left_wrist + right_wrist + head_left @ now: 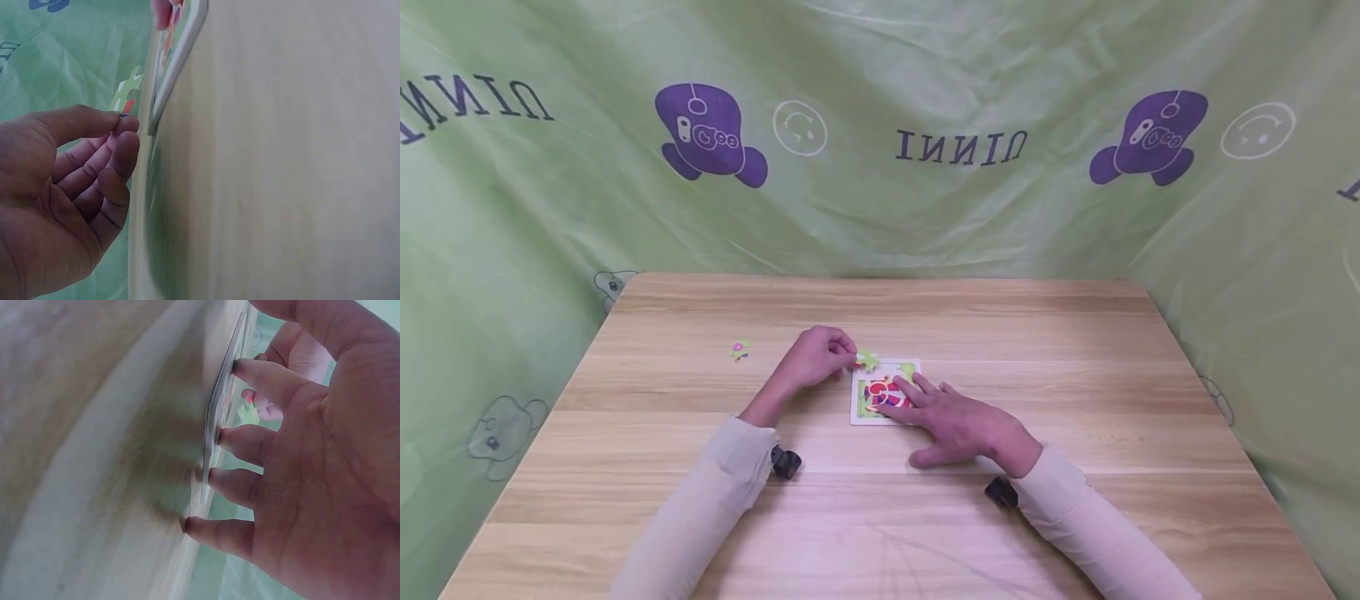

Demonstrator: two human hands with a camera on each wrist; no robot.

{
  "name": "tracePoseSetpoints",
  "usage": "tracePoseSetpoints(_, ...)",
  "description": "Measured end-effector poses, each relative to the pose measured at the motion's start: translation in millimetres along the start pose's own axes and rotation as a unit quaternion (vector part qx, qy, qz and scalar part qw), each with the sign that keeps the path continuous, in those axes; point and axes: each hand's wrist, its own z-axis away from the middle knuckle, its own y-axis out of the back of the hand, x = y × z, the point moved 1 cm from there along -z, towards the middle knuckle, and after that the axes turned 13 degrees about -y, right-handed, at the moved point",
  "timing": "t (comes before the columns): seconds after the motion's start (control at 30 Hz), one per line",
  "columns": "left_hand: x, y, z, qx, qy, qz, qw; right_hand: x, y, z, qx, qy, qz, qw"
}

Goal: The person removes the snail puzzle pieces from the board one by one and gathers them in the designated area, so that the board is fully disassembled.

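My left hand pinches a green jigsaw piece with a bit of red between thumb and forefinger. In the left wrist view the same piece sticks up past the fingertips, just beside the puzzle board's edge. The white-rimmed puzzle board lies flat on the table, with red, blue and green pieces in its lower part and a green one at its upper right corner. My right hand rests with spread fingers on the board's right side, covering part of it. In the right wrist view, fingertips touch the board.
Further left on the wooden table lies a small green and pink jigsaw piece, apart from the board. A green printed curtain hangs behind the table and along both sides. Dark wrist cameras sit at the sleeve cuffs.
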Motion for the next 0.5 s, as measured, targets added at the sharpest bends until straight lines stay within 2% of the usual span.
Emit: tracePoseSetpoints(0.5, -9.8, 27.0, 15.6, 0.026, 0.012, 0.004, 0.9996, -1, 1, 1.0, 0.001, -0.002, -0.001, 1.0)
